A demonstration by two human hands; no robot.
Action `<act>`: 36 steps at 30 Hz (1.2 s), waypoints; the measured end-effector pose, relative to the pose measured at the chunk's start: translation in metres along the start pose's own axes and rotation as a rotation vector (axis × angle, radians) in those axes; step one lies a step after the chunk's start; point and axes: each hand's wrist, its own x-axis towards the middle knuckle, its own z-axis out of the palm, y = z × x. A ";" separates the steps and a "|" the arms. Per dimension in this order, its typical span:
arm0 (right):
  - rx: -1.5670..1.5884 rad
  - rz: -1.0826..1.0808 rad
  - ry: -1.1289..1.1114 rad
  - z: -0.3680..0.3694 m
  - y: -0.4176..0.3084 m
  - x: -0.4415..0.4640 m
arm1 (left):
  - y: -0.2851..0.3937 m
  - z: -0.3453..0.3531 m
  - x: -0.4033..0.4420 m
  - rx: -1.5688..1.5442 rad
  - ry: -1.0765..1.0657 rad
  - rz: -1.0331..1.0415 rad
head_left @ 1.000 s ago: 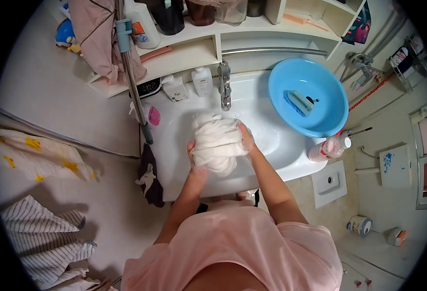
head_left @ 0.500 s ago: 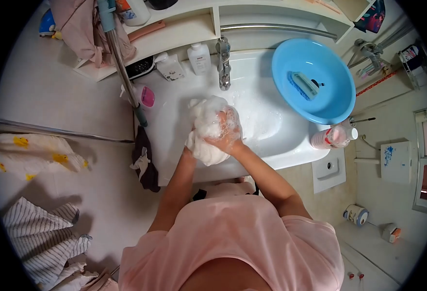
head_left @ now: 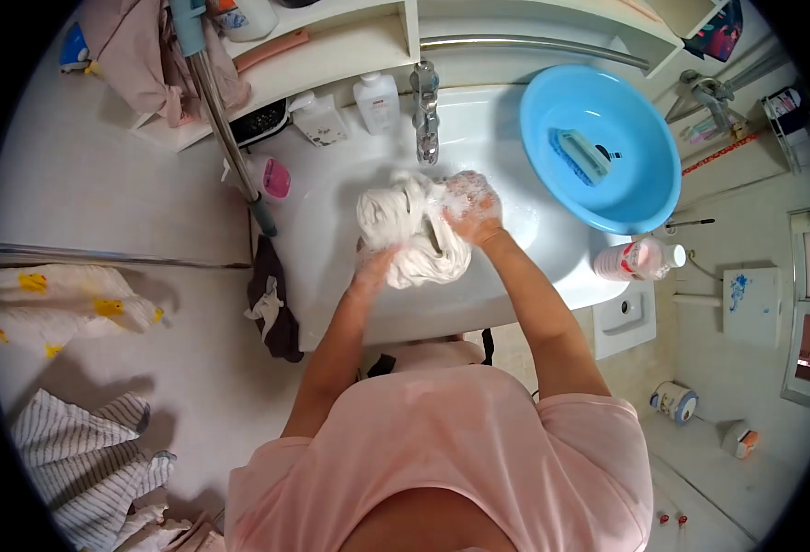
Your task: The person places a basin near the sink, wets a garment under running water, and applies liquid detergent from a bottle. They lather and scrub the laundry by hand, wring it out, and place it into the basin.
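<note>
A wet white cloth point(head_left: 414, 235), bunched and folded, is held over the white sink point(head_left: 331, 299) below the faucet point(head_left: 426, 120). My left hand point(head_left: 376, 265) grips its lower left side, with the fingers mostly hidden by the fabric. At the upper right of the cloth, my right hand point(head_left: 474, 210) is closed on its edge, and soap foam covers the fingers and knuckles. The cloth's top left part forms a rounded roll, while its lower right hangs in loose folds.
On the sink's right rim rests a blue basin point(head_left: 552, 198) containing a scrub brush point(head_left: 580, 156). A pink-and-clear bottle point(head_left: 635, 261) lies beside it. White bottles point(head_left: 376, 103) line the back edge, and a metal pole point(head_left: 225, 124) slants down at the left.
My right hand has moved right and slightly up, off the middle of the cloth to its edge. The cloth has spread from a foamy ball into looser folds, with less foam on it.
</note>
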 end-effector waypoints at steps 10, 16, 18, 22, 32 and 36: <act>0.435 0.681 -0.163 0.011 0.072 0.028 | -0.008 -0.052 0.011 0.800 0.161 -0.074; 0.084 0.025 -0.616 0.053 -0.013 0.004 | -0.056 0.026 0.037 1.199 0.077 -0.142; -0.026 0.052 -0.687 0.063 -0.032 -0.032 | -0.061 0.030 0.028 1.456 -0.008 -0.148; 0.152 0.002 -0.681 0.180 0.014 -0.073 | -0.121 0.012 0.055 1.076 -0.268 -0.392; 0.059 -0.067 -0.515 0.168 0.049 0.027 | -0.208 -0.055 0.124 0.638 -0.598 -0.523; 0.476 0.505 -0.269 0.164 0.072 0.064 | -0.076 -0.017 0.122 0.568 -0.296 -0.239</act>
